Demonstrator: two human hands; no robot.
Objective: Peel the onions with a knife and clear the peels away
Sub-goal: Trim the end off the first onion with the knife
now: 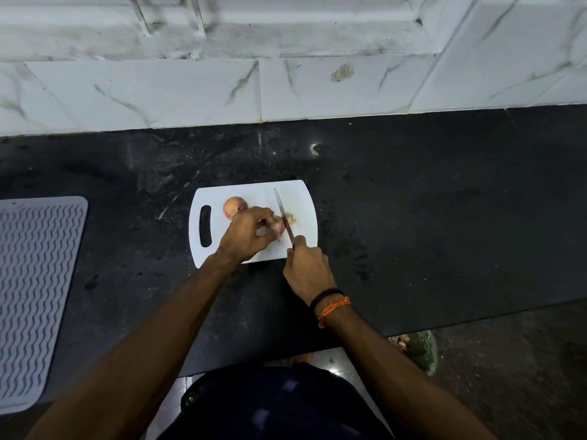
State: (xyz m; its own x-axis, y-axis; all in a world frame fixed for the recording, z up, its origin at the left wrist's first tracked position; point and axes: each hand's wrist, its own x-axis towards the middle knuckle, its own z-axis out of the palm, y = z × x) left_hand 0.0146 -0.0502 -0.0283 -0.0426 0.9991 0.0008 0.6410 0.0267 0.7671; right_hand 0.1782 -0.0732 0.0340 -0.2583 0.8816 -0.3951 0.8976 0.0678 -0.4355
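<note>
left hand (251, 231) grips onion (277, 228) | right hand (306, 268) holds knife (283, 214)

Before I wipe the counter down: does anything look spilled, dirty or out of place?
Little stands out. A cut onion end lies on the board beside the knife, normal for peeling. The wall tile has a brownish smudge, and the dark counter looks streaked and speckled.

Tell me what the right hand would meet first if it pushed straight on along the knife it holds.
Probably the small onion that the left hand steadies on the white plastic cutting board: the right hand grips the knife, whose blade already lies against it.
</note>
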